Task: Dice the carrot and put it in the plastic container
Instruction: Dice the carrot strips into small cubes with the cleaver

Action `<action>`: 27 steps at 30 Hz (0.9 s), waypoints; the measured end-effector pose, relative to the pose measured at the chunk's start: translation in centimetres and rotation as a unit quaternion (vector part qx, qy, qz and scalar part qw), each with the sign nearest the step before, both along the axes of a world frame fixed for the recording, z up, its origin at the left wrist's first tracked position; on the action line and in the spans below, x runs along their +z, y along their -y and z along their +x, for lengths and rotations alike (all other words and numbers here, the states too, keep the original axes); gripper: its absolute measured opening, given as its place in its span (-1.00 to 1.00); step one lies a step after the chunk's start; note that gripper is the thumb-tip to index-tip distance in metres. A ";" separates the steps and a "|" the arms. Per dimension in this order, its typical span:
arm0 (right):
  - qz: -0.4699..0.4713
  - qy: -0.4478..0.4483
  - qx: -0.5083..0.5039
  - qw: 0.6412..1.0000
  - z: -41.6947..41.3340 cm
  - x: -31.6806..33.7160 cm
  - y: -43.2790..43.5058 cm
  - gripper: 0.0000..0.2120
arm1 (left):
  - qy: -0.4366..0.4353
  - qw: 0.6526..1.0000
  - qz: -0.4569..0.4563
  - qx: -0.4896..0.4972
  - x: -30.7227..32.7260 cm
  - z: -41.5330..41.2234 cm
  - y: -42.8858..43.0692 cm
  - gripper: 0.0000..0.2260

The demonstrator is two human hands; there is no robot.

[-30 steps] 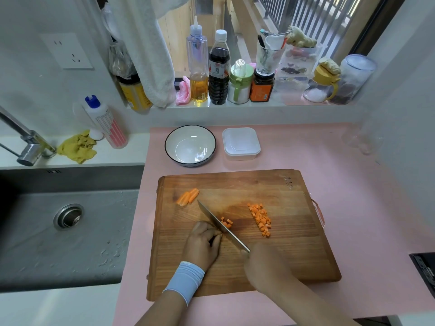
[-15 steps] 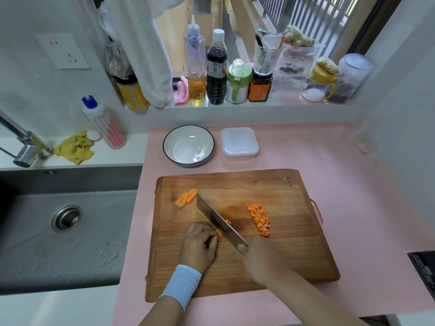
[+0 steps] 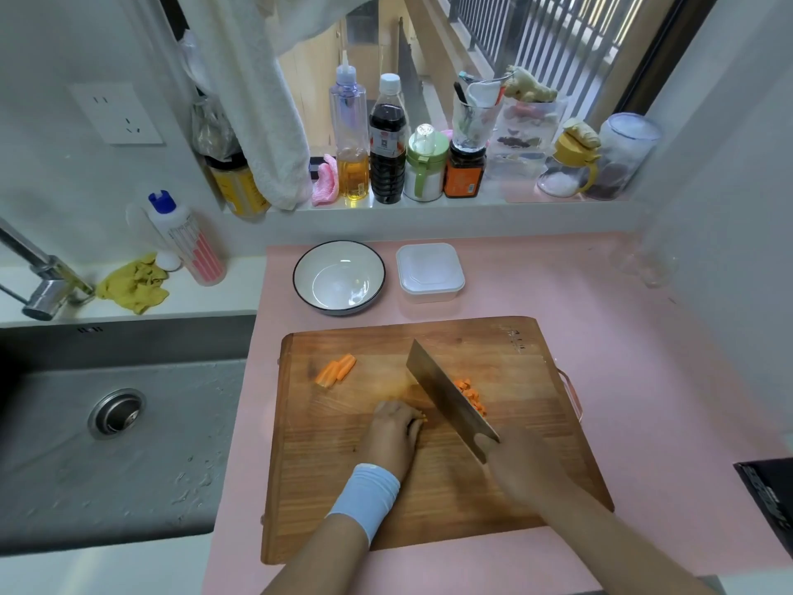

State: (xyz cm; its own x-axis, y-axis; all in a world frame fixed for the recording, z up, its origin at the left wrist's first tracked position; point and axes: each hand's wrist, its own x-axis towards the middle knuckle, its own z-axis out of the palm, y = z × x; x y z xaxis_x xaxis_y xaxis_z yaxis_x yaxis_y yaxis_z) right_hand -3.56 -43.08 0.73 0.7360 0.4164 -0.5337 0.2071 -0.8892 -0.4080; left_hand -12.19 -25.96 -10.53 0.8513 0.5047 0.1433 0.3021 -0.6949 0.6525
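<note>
On the wooden cutting board (image 3: 493,500) my left hand (image 3: 392,431), with curled fingers, holds down a short bit of carrot whose orange tip (image 3: 422,418) shows at the fingertips. My right hand (image 3: 521,463) grips the handle of a cleaver (image 3: 446,395), whose blade is tilted up and stands between my left hand and a heap of carrot dice (image 3: 472,395), partly hiding the heap. Some carrot sticks (image 3: 337,369) lie at the board's back left. The plastic container (image 3: 430,272), lid on, sits behind the board.
A white bowl (image 3: 339,276) with a dark rim stands left of the container. A steel sink (image 3: 116,427) with a tap lies to the left. Bottles and jars line the windowsill (image 3: 429,204). A dark object (image 3: 768,496) sits at the right edge.
The cleaver has lifted off the carrot and swung right toward the heap of dice, its flat side now facing up. My left hand stays on the carrot piece.
</note>
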 end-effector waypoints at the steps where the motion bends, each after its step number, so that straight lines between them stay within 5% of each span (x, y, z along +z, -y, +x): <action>1: -0.002 -0.001 -0.008 1.000 0.4 0.1 0.4 -0.70 | -0.012 1.000 -0.011 -0.012 0.4 1.1 0.7 -0.95; 5: 0.020 0.020 -0.012 1.000 1.3 1.0 1.6 -0.68 | -0.005 0.995 -0.100 -0.013 2.1 3.6 2.9 -0.91; 12: 0.022 0.205 0.119 0.971 1.8 1.4 3.2 -0.76 | 0.133 0.935 -0.206 0.256 5.4 1.6 -2.5 -0.65; 16: -0.002 0.216 0.213 0.953 2.6 1.5 3.5 -0.84 | 0.053 0.976 -0.192 0.091 8.2 2.2 -4.6 -0.66; 20: 0.009 0.240 0.272 0.932 3.3 1.3 3.3 -0.72 | -0.235 0.945 -0.195 -0.116 9.4 4.8 -2.9 -0.71; 23: 0.011 0.249 0.308 0.918 3.4 2.0 2.9 -0.80 | -0.290 0.928 -0.197 -0.125 8.9 6.2 -1.3 -0.63; 27: -0.008 0.265 0.310 0.913 3.7 0.9 3.0 -0.77 | -0.256 0.941 -0.208 -0.074 8.6 6.9 -1.0 -0.59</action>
